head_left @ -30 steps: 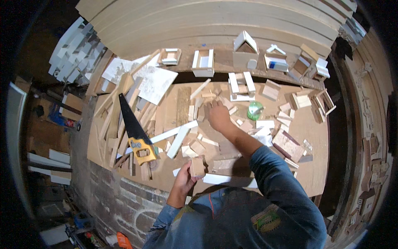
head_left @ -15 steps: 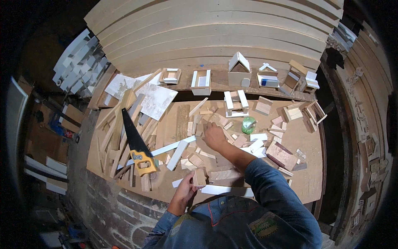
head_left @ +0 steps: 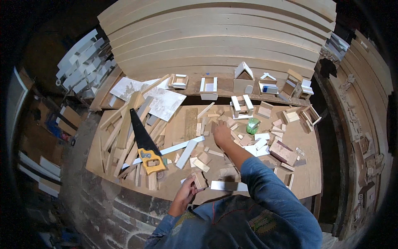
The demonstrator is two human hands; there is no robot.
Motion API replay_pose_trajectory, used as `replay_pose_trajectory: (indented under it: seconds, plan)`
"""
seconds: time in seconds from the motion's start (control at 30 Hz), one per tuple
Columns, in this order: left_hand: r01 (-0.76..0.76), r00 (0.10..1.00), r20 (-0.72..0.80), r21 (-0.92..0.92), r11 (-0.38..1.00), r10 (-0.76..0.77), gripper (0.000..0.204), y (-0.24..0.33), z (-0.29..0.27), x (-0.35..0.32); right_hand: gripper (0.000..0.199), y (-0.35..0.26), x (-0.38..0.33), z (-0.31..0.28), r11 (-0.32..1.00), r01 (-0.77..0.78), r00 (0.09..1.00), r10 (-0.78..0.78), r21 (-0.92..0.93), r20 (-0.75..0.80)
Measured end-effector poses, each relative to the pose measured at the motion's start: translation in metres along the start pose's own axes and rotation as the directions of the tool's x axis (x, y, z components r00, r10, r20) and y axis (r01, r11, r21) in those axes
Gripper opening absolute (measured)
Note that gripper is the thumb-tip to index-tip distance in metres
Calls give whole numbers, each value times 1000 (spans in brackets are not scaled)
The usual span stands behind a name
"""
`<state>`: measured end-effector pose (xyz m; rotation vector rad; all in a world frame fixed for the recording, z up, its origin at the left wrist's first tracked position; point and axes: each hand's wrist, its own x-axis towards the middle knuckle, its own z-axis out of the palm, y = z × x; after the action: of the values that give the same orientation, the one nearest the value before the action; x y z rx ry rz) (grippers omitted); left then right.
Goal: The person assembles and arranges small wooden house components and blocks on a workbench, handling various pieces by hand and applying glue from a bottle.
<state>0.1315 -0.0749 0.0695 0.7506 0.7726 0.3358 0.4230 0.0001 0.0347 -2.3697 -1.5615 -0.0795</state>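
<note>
My left hand (head_left: 185, 192) is closed around a small wooden box (head_left: 201, 181) near the table's front edge. The box is tilted, with pale wooden sides. Farther off, my right hand (head_left: 222, 134) reaches down among wood offcuts (head_left: 203, 124) in the middle of the table. Its fingers are bent and close together; whatever is between them is hidden. A white strip (head_left: 229, 185) lies just right of the held box. Left of my right hand, a pale flat stick (head_left: 187, 154) rests beside a long white strip (head_left: 174, 147).
A handsaw with a yellow handle (head_left: 151, 161) lies over long wood strips at left. Right of my right hand are a green round object (head_left: 252, 125) and a wooden block (head_left: 283, 152). Small wooden houses (head_left: 243, 78) line the back ledge, before stacked boards (head_left: 215, 41).
The whole view has shifted slightly, so the table appears farther right. My right hand stays among the offcuts, and my left hand keeps the box, now turned a little.
</note>
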Motion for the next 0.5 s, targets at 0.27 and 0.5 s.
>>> replay_pose_trajectory:
  seconds: [0.27, 0.5]
  plan:
    - [-25, 991, 130, 42, 999, 19, 42, 12, -41, -10, 25, 0, -33, -5, 989, -88, 996, 85, 120, 26]
    - [-149, 983, 137, 191, 970, 124, 51, 2, -89, 6, 35, -24, -72, -36, 934, -234, 971, 236, 268, 27]
